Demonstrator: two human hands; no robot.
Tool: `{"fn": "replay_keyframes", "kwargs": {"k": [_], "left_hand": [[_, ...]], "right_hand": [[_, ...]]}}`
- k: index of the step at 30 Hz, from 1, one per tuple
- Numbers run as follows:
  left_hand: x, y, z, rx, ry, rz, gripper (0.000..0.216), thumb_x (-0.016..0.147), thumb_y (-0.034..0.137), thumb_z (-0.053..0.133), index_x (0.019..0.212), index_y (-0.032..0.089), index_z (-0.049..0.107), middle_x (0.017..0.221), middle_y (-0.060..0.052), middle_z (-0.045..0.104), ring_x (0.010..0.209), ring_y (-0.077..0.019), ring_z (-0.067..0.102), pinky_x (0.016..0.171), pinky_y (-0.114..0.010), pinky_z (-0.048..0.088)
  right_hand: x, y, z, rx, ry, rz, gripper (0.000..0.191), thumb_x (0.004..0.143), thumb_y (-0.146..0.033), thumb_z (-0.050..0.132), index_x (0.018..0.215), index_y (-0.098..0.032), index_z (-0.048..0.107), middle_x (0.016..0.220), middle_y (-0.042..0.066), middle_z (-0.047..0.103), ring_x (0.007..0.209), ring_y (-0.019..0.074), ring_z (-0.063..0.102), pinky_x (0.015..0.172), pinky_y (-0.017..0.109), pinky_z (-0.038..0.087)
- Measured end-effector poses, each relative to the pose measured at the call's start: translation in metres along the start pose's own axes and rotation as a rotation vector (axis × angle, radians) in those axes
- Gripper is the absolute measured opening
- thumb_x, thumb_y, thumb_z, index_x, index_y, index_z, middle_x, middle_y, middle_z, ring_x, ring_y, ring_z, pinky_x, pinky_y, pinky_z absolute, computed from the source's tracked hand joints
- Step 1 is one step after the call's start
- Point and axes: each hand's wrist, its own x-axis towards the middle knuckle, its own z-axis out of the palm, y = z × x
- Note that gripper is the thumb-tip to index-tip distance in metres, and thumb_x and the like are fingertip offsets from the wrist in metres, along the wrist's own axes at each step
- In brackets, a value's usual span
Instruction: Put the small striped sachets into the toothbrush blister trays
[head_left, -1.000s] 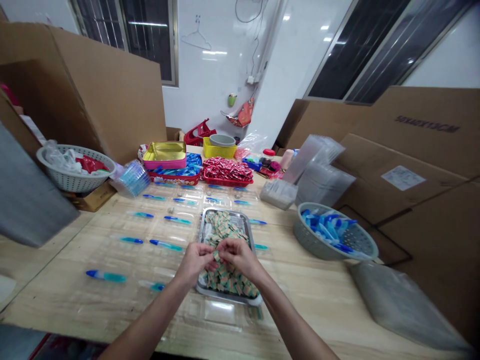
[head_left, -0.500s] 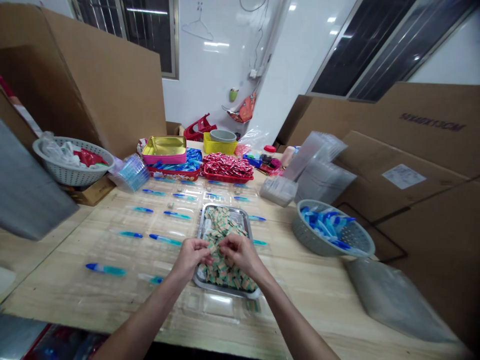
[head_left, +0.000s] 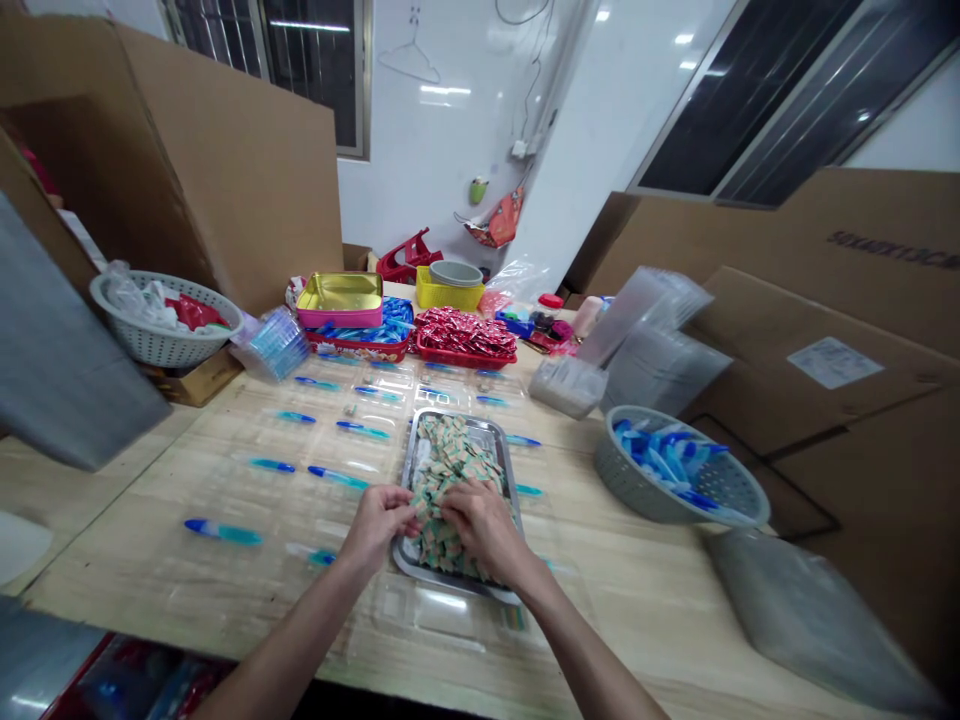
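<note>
Both of my hands rest over the near end of a steel tray (head_left: 415,449) piled with small green and tan packets (head_left: 453,462). My left hand (head_left: 376,526) sits at the tray's left rim with its fingers pinched on packets at the heap's edge. My right hand (head_left: 480,526) lies on the heap, fingers curled down into the packets. The fingertips of the two hands nearly meet. Around the tray, clear plastic blister trays (head_left: 330,470) lie flat on the wooden table (head_left: 150,570), several holding a blue pen (head_left: 223,531).
A grey colander of blue pens (head_left: 679,476) stands right of the tray, a clear bag (head_left: 810,620) nearer. At the back: red baskets of pens and red packets (head_left: 465,335), a yellow-pink tin (head_left: 340,301), stacked clear trays (head_left: 645,340). A white basket (head_left: 166,318) sits left. Cardboard sheets wall both sides.
My hands have stayed over the near end of the tray, dropping lower onto the heap. The view has shifted slightly with my head.
</note>
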Motion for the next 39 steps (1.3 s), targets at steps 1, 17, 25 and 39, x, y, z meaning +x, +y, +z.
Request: {"fn": "replay_keyframes", "kwargs": {"k": [1, 17, 25, 39], "left_hand": [[0.000, 0.000, 0.001, -0.008, 0.001, -0.001, 0.034, 0.045, 0.031, 0.079, 0.068, 0.010, 0.064, 0.051, -0.002, 0.064, 0.045, -0.0141, 0.059, 0.046, -0.024, 0.048], [-0.013, 0.015, 0.034, -0.075, -0.049, 0.136, 0.029, 0.054, 0.030, 0.078, 0.074, 0.010, 0.070, 0.061, -0.004, 0.069, 0.050, -0.0132, 0.060, 0.053, -0.024, 0.049], [-0.016, 0.017, 0.031, -0.146, -0.048, 0.071, 0.033, 0.050, 0.031, 0.080, 0.071, 0.009, 0.069, 0.060, -0.004, 0.069, 0.048, -0.0131, 0.060, 0.051, -0.023, 0.049], [-0.010, 0.004, 0.022, -0.208, -0.003, 0.098, 0.035, 0.049, 0.029, 0.083, 0.076, 0.010, 0.068, 0.058, -0.003, 0.068, 0.050, -0.0157, 0.063, 0.049, -0.023, 0.049]], "right_hand": [[0.001, 0.003, -0.001, 0.099, 0.023, 0.033, 0.019, 0.084, -0.016, 0.050, 0.073, -0.019, 0.065, 0.077, 0.003, 0.066, 0.079, 0.0185, 0.056, 0.074, 0.032, 0.033], [0.010, 0.008, -0.002, 0.686, 0.214, 0.223, 0.021, 0.078, -0.035, 0.058, 0.069, -0.017, 0.065, 0.062, 0.000, 0.060, 0.061, 0.0148, 0.052, 0.059, 0.025, 0.039], [0.006, -0.003, 0.002, 0.569, 0.334, 0.101, 0.014, 0.083, -0.025, 0.054, 0.077, -0.019, 0.065, 0.075, 0.002, 0.064, 0.073, 0.0167, 0.057, 0.069, 0.027, 0.043], [-0.001, 0.020, -0.004, 0.490, 0.312, 0.175, 0.012, 0.077, -0.024, 0.057, 0.079, -0.019, 0.069, 0.084, 0.005, 0.064, 0.084, 0.0206, 0.058, 0.077, 0.032, 0.044]]}}
